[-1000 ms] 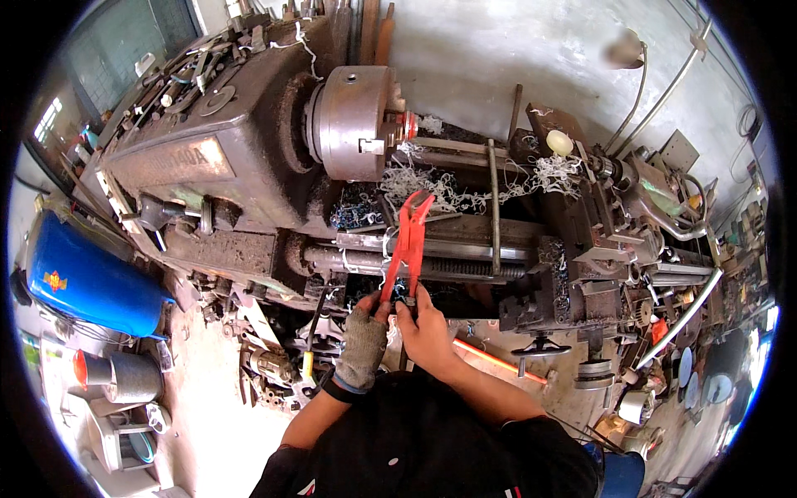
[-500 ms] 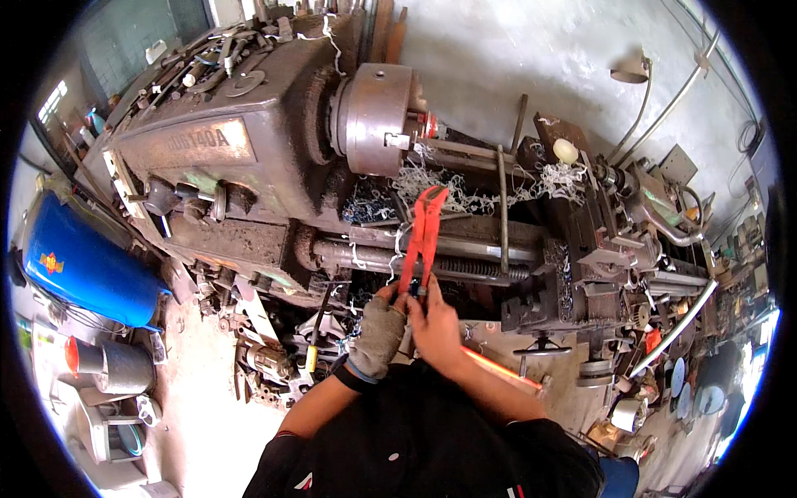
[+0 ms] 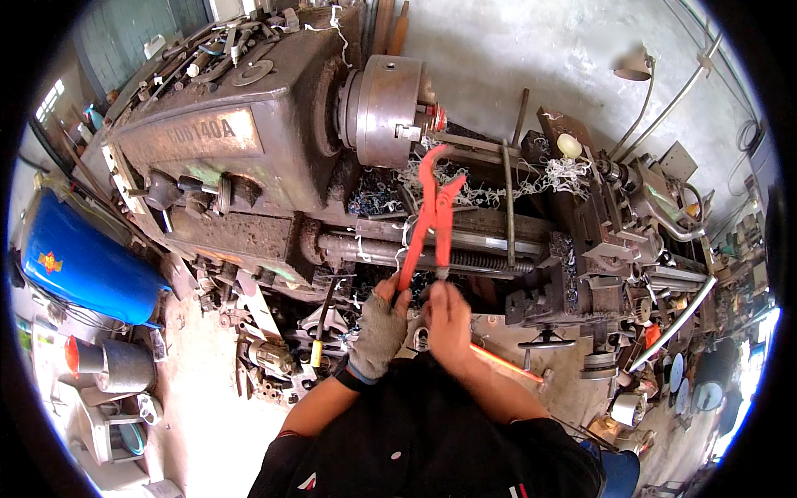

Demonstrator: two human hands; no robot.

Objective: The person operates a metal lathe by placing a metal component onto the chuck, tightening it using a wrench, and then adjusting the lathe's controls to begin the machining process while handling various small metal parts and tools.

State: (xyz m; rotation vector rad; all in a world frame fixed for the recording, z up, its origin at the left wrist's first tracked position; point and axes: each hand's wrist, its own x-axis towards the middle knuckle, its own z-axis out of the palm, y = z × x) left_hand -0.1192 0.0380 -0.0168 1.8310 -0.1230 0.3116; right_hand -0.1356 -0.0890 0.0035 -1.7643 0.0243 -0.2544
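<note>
A red pipe wrench (image 3: 425, 228) stands up in front of my body, its two long handles spread and its jaws parted at the top. My left hand (image 3: 376, 336), in a grey glove with bare fingertips, is closed around the lower end of the left handle. My right hand (image 3: 448, 319), bare and slightly blurred, is closed at the grey lower tip of the other handle. Past the wrench is a lathe chuck (image 3: 388, 108) with a red-marked piece (image 3: 434, 117) at its jaws. Curly metal shavings (image 3: 378, 195) lie below the chuck.
The lathe headstock (image 3: 249, 158) fills the left, with loose tools on its top. A threaded lead screw (image 3: 481, 262) runs behind my hands to the carriage (image 3: 564, 299). An upright rod (image 3: 508, 203) stands by the bed. A blue drum (image 3: 91, 261) is at far left.
The wrench's jaws and handles have spread apart. My right hand has moved slightly right and down with its handle, and the view has shifted a little.
</note>
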